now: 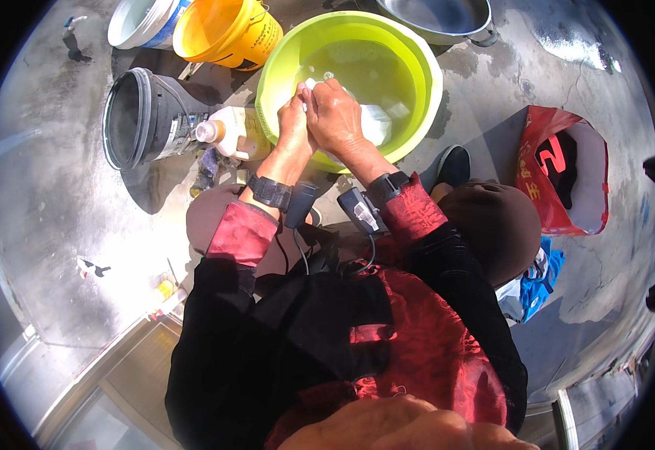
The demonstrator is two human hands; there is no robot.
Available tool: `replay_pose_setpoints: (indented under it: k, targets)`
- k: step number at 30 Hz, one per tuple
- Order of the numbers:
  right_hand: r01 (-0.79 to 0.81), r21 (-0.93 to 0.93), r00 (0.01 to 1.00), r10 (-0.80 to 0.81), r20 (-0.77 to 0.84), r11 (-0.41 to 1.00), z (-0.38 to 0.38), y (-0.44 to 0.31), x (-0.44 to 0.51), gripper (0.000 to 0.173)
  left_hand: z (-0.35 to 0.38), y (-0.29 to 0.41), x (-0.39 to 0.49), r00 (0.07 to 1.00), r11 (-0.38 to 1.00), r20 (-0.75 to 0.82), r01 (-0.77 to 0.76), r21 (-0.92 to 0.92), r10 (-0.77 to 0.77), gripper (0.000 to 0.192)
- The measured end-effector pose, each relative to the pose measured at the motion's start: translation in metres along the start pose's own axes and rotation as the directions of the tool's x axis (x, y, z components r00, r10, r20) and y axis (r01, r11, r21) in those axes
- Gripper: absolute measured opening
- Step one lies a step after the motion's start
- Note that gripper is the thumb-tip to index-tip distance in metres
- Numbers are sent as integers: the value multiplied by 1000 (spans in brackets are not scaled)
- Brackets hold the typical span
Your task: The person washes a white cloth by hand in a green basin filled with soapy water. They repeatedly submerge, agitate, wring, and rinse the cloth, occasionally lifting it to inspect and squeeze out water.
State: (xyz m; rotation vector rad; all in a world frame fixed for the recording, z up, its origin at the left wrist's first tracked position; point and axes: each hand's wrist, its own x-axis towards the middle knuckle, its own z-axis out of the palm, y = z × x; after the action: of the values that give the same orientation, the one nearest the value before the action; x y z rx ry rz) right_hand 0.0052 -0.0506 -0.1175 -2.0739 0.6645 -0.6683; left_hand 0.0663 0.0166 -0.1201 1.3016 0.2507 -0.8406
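Both my hands are pressed together over a lime-green plastic basin (435, 93) of cloudy water. My left hand (294, 119) and my right hand (336, 109) grip a white wet cloth (310, 83) between them. Little of this cloth shows past the fingers, so its shape is hidden. Another piece of white fabric (377, 125) lies partly under the water, to the right of my right hand. A few suds (328, 75) float beyond the knuckles. Each wrist carries a black strap with a small device hanging from a cable.
Left of the basin stand a detergent jug (243, 132), a black bucket (130, 121) and a yellow bucket (229, 31), with a white bucket (139, 22) behind. A dark pan (440, 14) sits beyond. At right are a red bag (535, 169) and blue packaging or cloth (538, 287).
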Motion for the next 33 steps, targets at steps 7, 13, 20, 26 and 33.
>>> replay_pose_setpoints:
  k: [7, 13, 20, 26, 33]
  targets:
    - [32, 104, 991, -46, 126, 994, -3, -7, 0, 28, 0, -6, 2, 991, 991, -40, -129, 25, 130, 26]
    - [-105, -99, 992, 96, -87, 990, -3, -1, 6, 29, 0, 1, 3, 998, 998, 21, -54, 10, 54, 26]
    - [-46, -10, 999, 46, 27, 999, -5, -5, 4, 29, 3, 5, -2, 995, 996, -43, -91, -7, 90, 31]
    - [-5, 158, 979, -28, 204, 987, -7, -13, 1, 32, 2, 7, -6, 986, 988, -51, -156, 21, 157, 25]
    - [-159, -46, 987, 158, -18, 986, -11, -8, 7, 30, -1, 6, -2, 995, 994, 32, -97, 46, 96, 30]
